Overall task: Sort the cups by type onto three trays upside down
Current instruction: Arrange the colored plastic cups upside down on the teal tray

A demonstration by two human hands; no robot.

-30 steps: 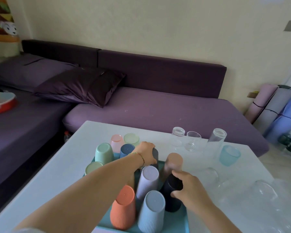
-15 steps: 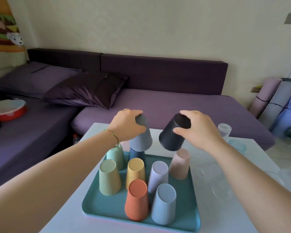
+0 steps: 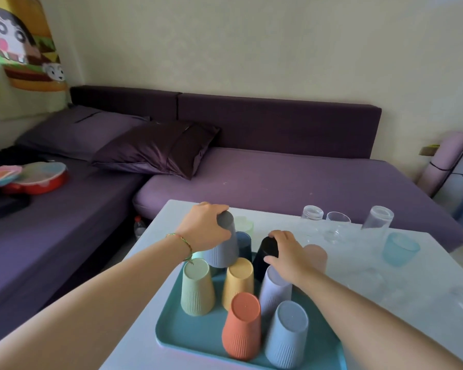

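Head camera looks down on a white table (image 3: 158,228) bearing a teal tray (image 3: 177,335) of upside-down ribbed cups (image 3: 242,327). The left hand (image 3: 202,228) grips an inverted grey cup (image 3: 225,249) over the tray's far side. The right hand (image 3: 288,253) clasps an inverted black cup (image 3: 263,259) among the others.
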